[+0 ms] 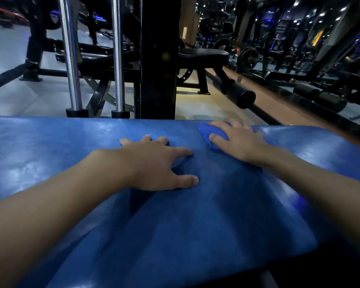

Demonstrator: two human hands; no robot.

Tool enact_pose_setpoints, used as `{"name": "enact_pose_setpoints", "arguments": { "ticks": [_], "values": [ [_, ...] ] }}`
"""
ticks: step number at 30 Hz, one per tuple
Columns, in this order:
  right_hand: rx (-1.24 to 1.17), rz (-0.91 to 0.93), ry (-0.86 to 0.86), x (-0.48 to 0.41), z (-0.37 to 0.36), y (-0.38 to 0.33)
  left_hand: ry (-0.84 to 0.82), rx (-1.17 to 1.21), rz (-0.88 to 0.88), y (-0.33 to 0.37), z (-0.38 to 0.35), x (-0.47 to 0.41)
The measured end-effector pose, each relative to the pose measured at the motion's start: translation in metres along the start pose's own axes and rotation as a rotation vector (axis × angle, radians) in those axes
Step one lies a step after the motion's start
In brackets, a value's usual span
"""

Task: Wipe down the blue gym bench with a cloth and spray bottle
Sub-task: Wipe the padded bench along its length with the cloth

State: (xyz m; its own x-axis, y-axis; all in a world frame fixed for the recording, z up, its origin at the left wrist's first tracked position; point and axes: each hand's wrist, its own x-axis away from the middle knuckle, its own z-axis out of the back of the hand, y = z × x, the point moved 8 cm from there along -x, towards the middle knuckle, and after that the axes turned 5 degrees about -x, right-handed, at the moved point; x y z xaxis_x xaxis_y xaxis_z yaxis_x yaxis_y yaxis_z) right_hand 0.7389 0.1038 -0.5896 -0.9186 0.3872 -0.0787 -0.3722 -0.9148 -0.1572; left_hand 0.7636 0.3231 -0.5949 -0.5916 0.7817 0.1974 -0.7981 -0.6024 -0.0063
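Blue vinyl padding of the blue gym bench (50,152) fills the lower field of view, running crosswise beneath both forearms, with dull streaks on its surface to the left of the left hand.

Left hand (154,163): palm down on the pad, fingers straight and spread, thumb (185,181) pointing toward the right hand. It holds nothing, and the padding dimples under the fingertips.

Right hand (237,140): palm down on a bunched blue cloth (206,129), which lies on the pad near its far edge. The fingers lie relaxed over the wad rather than clenched round it, pressing it onto the vinyl. Folds of cloth show between thumb and forefinger and beyond the thumb, on the side facing the left hand. The two hands lie near each other but apart, the right one slightly farther forward.

Background, beyond the hands: two chrome rods (70,59) stand upright ahead of the left hand, their feet in black collars just past the bench edge. Between the hands, farther off, rises a black post (158,59). Ahead of the right hand stand a black padded bench (204,54), a foam roller (240,96) and a weight plate (247,57). Dim machine frames stand to the right of these.
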Motion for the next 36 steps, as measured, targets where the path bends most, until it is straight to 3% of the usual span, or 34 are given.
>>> {"name": "enact_pose_setpoints", "arguments": {
  "ticks": [8,25,36],
  "values": [
    [-0.063,-0.005,-0.016,-0.055,-0.004,-0.018,-0.009,-0.006,0.012,-0.005,-0.002,-0.002],
    [0.134,0.145,-0.026,0.179,0.020,-0.022,0.082,0.029,0.044,-0.012,0.004,0.032],
    [-0.004,0.077,-0.023,0.073,0.002,-0.034,-0.039,0.005,0.070,-0.037,-0.009,0.033]
  ]
}}
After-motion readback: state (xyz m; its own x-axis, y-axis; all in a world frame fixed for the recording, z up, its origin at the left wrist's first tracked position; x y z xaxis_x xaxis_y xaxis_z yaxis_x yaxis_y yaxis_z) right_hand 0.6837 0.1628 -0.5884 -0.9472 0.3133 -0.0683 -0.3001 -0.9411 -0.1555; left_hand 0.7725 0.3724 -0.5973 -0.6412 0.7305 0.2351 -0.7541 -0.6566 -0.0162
